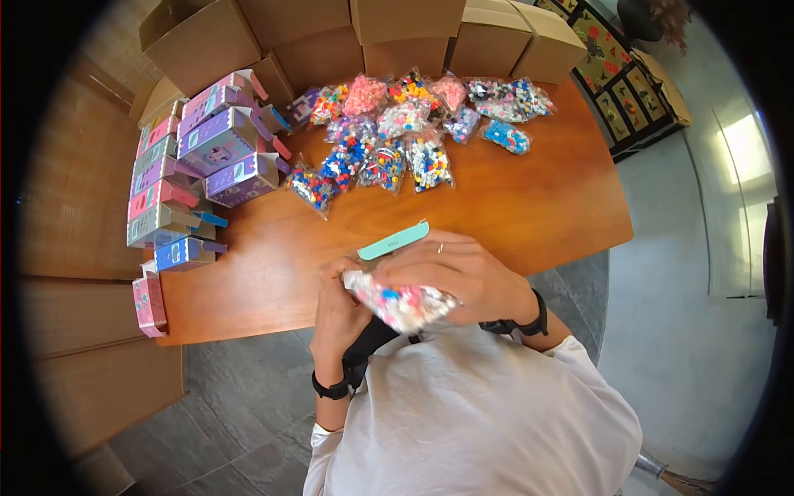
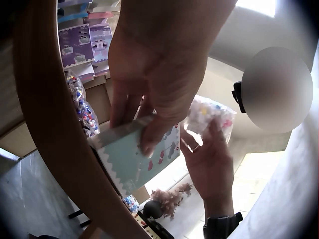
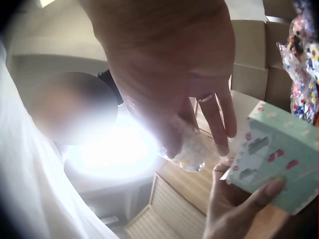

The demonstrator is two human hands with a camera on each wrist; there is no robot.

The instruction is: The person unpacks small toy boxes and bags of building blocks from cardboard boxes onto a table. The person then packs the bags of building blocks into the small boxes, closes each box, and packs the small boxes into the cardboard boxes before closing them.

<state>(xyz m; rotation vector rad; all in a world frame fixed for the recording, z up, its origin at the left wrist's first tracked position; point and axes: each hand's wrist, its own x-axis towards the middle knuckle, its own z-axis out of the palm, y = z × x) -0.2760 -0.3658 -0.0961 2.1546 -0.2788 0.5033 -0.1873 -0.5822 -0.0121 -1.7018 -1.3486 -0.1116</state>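
Note:
A mint-green printed box [image 1: 394,240] [image 2: 137,158] [image 3: 279,154] is gripped by my left hand [image 1: 337,310] [image 2: 159,74] [image 3: 239,211], thumb across its printed face. My right hand [image 1: 463,277] [image 2: 212,164] [image 3: 174,74] holds a clear bag of pink, white and blue pieces [image 1: 401,304] [image 2: 212,117] [image 3: 189,152] between thumb and fingers, close beside the box. In the head view the bag lies nearer my body than the box and partly hides the left hand's fingers.
Several bags of coloured pieces [image 1: 405,120] lie across the back of the wooden table [image 1: 529,198]. Purple, pink and blue boxes [image 1: 219,145], some with flaps out, stand along its left side. Cardboard boxes [image 1: 405,33] line the far edge.

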